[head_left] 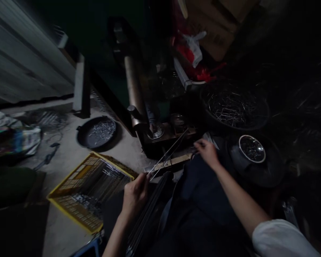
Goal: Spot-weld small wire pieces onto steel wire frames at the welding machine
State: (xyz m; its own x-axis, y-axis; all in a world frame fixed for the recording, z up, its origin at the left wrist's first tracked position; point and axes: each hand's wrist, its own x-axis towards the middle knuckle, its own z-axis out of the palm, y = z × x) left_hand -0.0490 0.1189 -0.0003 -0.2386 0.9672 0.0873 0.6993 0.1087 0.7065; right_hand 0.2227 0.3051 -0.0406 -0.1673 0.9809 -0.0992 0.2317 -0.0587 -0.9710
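My left hand (136, 191) pinches thin silver metal rod (164, 156) by near end; far tip lies right of tall silver cylindrical post (133, 89). My right hand (208, 152), right of post, fingers bent; can't tell if holding anything. One-ended grip could let tip swing, snag.

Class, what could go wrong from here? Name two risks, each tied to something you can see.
The left grip holds a thin metal rod near one end, so the far end might waver or snag. The pale-rimmed bowl of small metal pieces sits beside the right forearm; a careless elbow could perhaps tip it.
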